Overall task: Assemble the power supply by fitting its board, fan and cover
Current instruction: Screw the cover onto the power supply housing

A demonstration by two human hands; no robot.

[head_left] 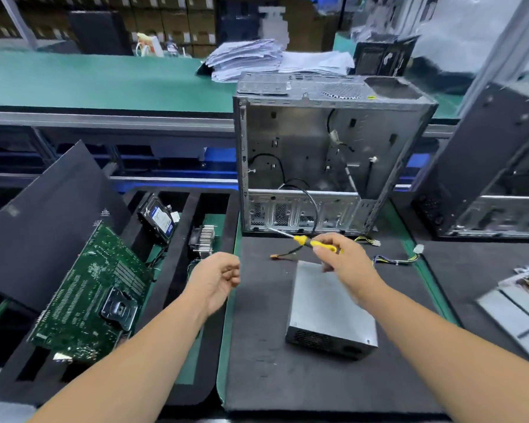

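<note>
A grey metal power supply box (330, 312) lies closed on the dark foam mat (257, 346), its vented side facing me. Its cables with white connectors (394, 259) trail off to the right behind it. My right hand (342, 261) hovers above the far end of the box and grips a yellow-handled screwdriver (313, 242), the metal tip pointing left and away. My left hand (216, 280) floats left of the box with fingers loosely curled, holding nothing.
An open empty computer case (327, 163) stands upright just behind the mat. On the left, a black foam tray (177, 288) holds a green motherboard (95, 294), a hard drive (158, 218) and a heatsink fan (203, 239). Another case (498, 178) stands at right.
</note>
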